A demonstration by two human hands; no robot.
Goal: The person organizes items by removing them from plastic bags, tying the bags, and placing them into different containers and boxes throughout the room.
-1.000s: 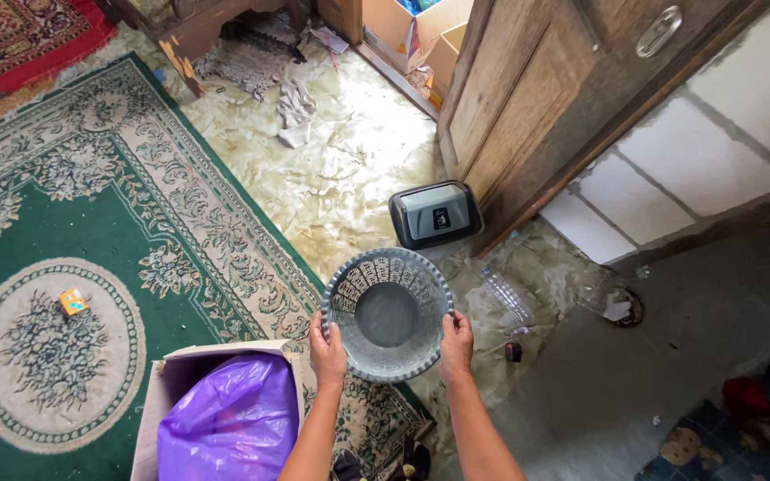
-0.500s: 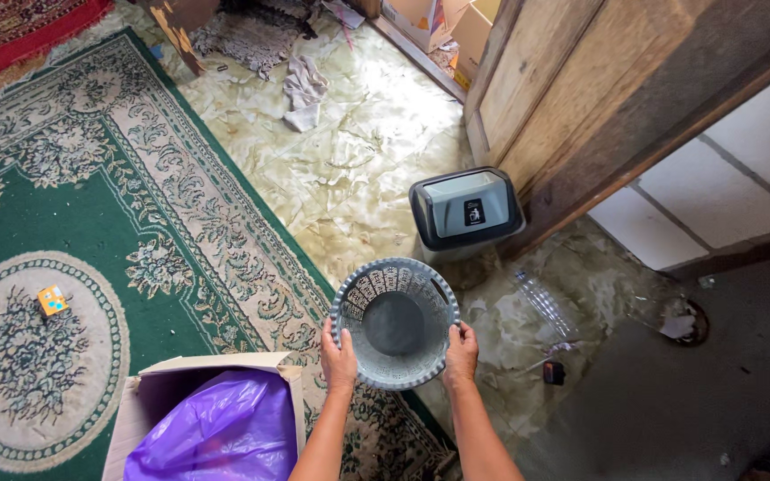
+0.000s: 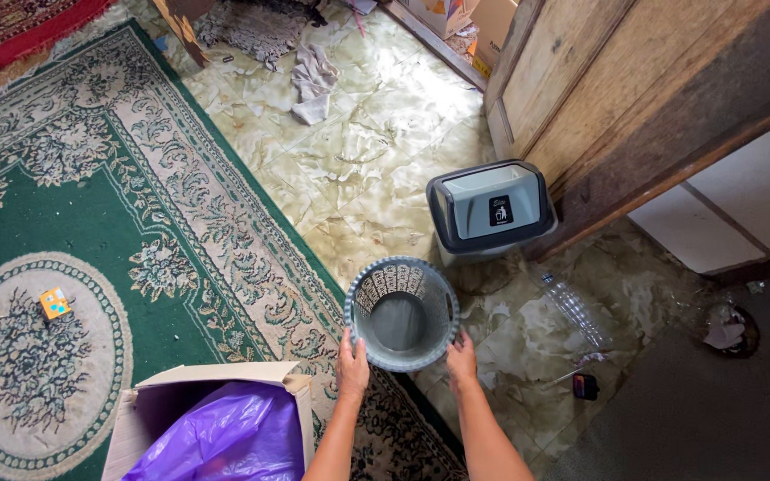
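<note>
- We hold a round grey basket (image 3: 402,313) with both hands, out in front of us and above the floor (image 3: 376,169).
- Our left hand (image 3: 352,363) grips the near rim on the left side, fingers wrapped tight on it.
- Our right hand (image 3: 461,356) grips the near rim on the right side, clamped on it the same way.
- The two hands are apart, with the basket between them.
- The basket has little holes in its wall, and we can look down inside to its plain bottom.
- Just past the basket stands a grey bin (image 3: 491,212) with a dark rim and a flat lid. It sits near a wooden door (image 3: 572,80).
- To the right of the basket a clear plastic bottle (image 3: 572,307) lies on the floor.
- Near the bottle is a small dark thing (image 3: 585,386) with a bit of red on it. We cannot tell what it is.
- On our left is a big green rug (image 3: 91,223) with flower shapes.
- A small orange box (image 3: 54,303) lies on the rug, well away from us.
- Close by our left arm is a cardboard box (image 3: 216,383) with a purple bag (image 3: 225,441) in it.
- A pale cloth (image 3: 314,80) lies on the floor far ahead.
</note>
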